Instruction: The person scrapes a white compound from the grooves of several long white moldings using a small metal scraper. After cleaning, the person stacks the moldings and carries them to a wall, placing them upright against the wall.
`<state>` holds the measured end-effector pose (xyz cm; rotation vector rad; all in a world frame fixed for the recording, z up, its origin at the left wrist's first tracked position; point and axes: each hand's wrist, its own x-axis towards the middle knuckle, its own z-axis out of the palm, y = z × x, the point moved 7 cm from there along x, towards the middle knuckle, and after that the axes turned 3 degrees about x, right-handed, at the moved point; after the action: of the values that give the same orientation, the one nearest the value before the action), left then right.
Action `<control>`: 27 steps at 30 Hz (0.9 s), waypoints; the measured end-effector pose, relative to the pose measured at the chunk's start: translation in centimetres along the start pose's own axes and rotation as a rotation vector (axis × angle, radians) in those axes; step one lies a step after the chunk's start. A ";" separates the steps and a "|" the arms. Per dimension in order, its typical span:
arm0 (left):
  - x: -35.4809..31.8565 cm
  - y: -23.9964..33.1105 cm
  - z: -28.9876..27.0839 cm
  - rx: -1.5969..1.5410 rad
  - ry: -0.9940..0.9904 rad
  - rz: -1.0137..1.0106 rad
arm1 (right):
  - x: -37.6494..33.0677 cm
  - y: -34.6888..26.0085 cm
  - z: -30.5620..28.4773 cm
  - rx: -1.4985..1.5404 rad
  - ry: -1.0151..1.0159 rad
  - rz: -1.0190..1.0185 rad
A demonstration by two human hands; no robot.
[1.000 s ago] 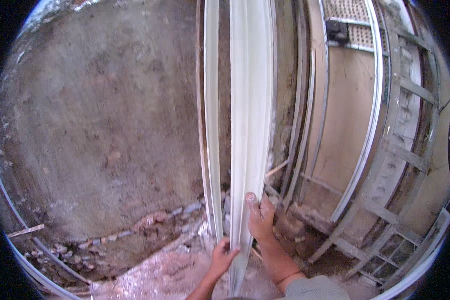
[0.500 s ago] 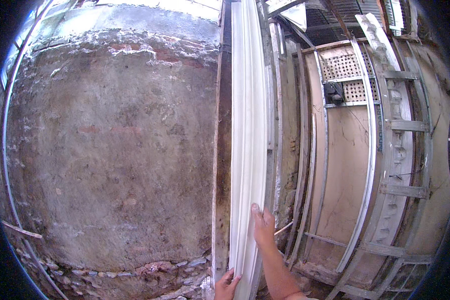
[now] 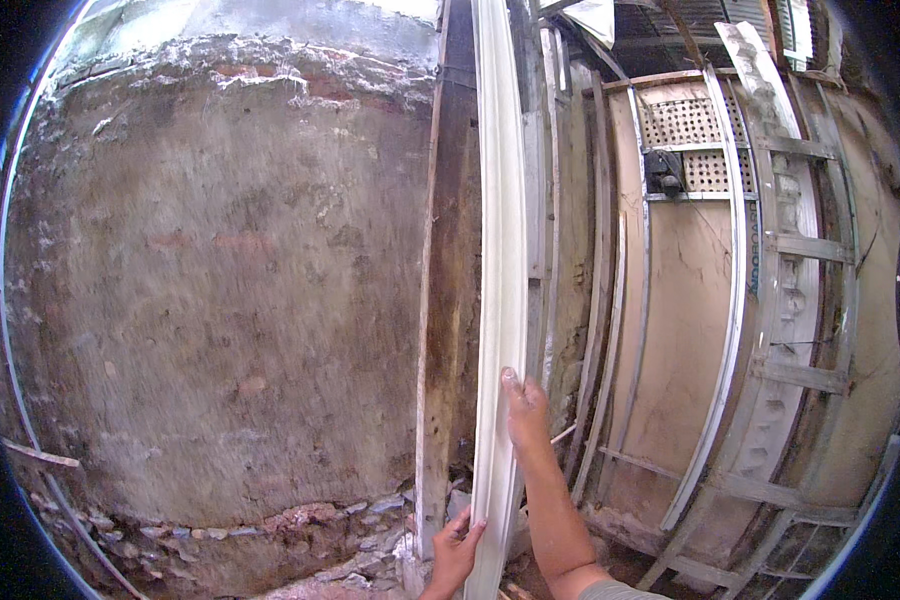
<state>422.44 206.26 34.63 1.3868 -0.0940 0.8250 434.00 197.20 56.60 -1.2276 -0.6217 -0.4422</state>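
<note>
A long white cornice moulding [image 3: 502, 250] stands nearly upright before me, with ridges running along its length and its top going out of view. My right hand [image 3: 525, 405] grips its right edge, thumb on the front face and fingers behind. Lower down, my left hand [image 3: 455, 550] is closed on the left edge, fingertips partly hidden by the moulding. Just behind it a dark wooden post [image 3: 450, 260] rises along the wall.
A rough, stained plaster wall [image 3: 240, 300] fills the left, with broken stones [image 3: 300, 515] along its foot. On the right, a wooden ladder [image 3: 805, 375], long strips [image 3: 735, 300] and a perforated panel [image 3: 685, 120] stand against a beige wall.
The moulding has shifted right and turned slightly, showing a narrower face and baring more of the post. Both hands have moved up in view with it, still holding on.
</note>
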 end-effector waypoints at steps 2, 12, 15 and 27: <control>-0.1 -0.3 0.0 0.006 -0.012 -0.002 | -0.3 0.1 -0.1 0.036 0.006 -0.001; -0.7 -2.2 0.1 0.155 0.000 0.028 | 0.1 1.8 -0.7 0.149 -0.107 0.080; -1.2 -3.6 -0.3 0.249 -0.020 -0.099 | -0.6 0.9 -0.9 0.129 -0.077 0.098; -3.4 -3.1 -0.1 0.121 0.022 -0.054 | -1.8 5.0 -1.9 0.062 -0.098 0.164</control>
<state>421.71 204.93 30.33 1.4874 0.0113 0.8113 436.17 196.74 51.40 -1.2360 -0.6081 -0.2253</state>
